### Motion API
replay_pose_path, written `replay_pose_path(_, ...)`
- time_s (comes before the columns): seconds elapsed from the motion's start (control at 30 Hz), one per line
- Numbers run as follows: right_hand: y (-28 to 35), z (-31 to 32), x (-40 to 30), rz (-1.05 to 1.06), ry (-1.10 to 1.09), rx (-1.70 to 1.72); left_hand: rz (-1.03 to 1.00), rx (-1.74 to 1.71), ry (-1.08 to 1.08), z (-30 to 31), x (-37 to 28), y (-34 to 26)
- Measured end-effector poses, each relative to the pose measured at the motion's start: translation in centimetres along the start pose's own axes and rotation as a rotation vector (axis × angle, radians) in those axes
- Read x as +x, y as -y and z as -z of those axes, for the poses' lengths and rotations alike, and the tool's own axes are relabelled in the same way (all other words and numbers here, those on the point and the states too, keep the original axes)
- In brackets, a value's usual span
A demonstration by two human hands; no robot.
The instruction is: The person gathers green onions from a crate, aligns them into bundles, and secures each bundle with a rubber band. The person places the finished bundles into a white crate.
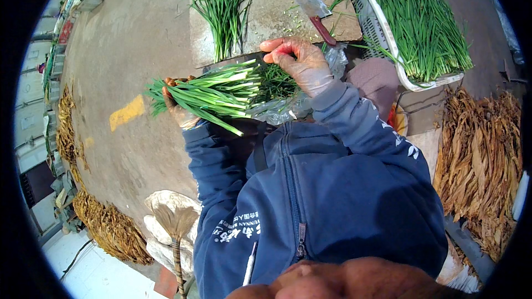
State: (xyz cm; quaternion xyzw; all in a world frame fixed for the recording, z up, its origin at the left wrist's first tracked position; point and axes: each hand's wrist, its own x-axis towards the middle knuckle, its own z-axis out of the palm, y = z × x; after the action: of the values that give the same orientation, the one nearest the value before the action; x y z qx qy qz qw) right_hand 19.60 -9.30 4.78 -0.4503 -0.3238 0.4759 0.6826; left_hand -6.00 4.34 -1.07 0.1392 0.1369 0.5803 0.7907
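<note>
My left hand (178, 104) is closed round a bundle of garlic chives (220, 91), its pale cut ends pointing right. My right hand (300, 60) is raised to the right of those ends, fingers curled and thumb near them; no stalk shows between them. Below it lie green trimmings (279, 81) on a clear plastic bag (291, 110). Ahead, a smaller bunch of chives (224, 16) lies on a worn board (266, 12), beside small cut bits and a cleaver (314, 6) with a dark red handle.
A white plastic crate (400, 64) heaped with chives (419, 20) stands at the upper right. Dried brown leaves (478, 162) hang or lie at the right, with more (110, 228) at the lower left. A straw broom (176, 232) rests by white sacks (160, 228).
</note>
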Motion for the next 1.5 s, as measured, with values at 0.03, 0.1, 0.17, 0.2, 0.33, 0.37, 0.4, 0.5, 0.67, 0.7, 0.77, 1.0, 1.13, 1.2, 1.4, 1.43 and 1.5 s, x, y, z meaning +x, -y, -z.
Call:
replay_pose_path(0.03,-0.1,0.2,0.0,0.097,0.055,-0.156,0.003,-0.001,0.005,-0.1,-0.1,-0.1)
replay_pose_path(0.1,0.1,0.1,-0.2,0.254,0.159,-0.453,-0.004,-0.030,-0.011,-0.4,-0.2,0.1)
replay_pose_path(0.17,0.7,-0.4,-0.5,0.399,0.235,-0.725,-0.027,0.001,0.019,-0.6,-0.2,0.3)
replay_pose_path(0.2,0.0,-1.4,-0.5,0.271,0.224,-0.445,-0.050,0.016,-0.007,-0.7,-0.2,0.4)
replay_pose_path(0.33,-0.9,-1.8,-0.3,0.231,0.192,-0.514,0.006,-0.016,0.021,-0.8,-0.2,0.4)
replay_pose_path(0.37,-1.0,-1.9,-0.4,0.161,0.180,-0.388,0.006,-0.018,0.003,-0.8,-0.3,0.5)
replay_pose_path(0.4,-1.1,-2.1,-0.6,0.095,0.163,-0.260,0.002,-0.020,-0.016,-0.7,-0.3,0.4)
replay_pose_path(0.5,-0.1,-2.1,-0.7,0.181,0.202,-0.364,-0.032,0.013,0.016,-0.7,-0.2,0.3)
replay_pose_path(0.67,2.0,-0.9,-0.1,0.801,0.336,-1.235,0.071,-0.111,0.098,-1.3,-0.4,0.1)
replay_pose_path(0.7,2.2,-0.8,-0.1,0.852,0.338,-1.247,0.050,-0.065,0.093,-1.6,-0.5,0.3)
replay_pose_path(0.77,1.7,-0.4,-0.2,0.788,0.337,-1.185,0.008,0.027,0.080,-2.1,-0.6,0.5)
replay_pose_path(1.0,-0.6,1.9,-0.2,0.627,0.279,-0.868,-0.007,0.014,0.043,-1.6,-0.5,-0.2)
replay_pose_path(1.13,-4.2,8.3,1.0,0.207,0.193,-0.831,-0.008,0.095,-0.023,-1.7,-0.1,-1.7)
replay_pose_path(1.2,-2.8,10.2,1.9,-0.216,0.248,-1.469,-0.008,0.185,-0.081,-2.0,0.2,-3.0)
replay_pose_path(1.4,-1.5,7.4,3.2,-0.026,0.401,-1.263,0.128,0.494,-0.254,-5.3,2.1,-2.1)
replay_pose_path(1.43,-2.0,6.1,3.8,-0.074,0.441,-0.917,0.179,0.554,-0.216,-5.8,2.7,-0.8)
replay_pose_path(1.5,-0.8,2.6,4.2,-0.102,0.502,-0.757,0.271,0.680,-0.270,-11.8,1.5,3.3)
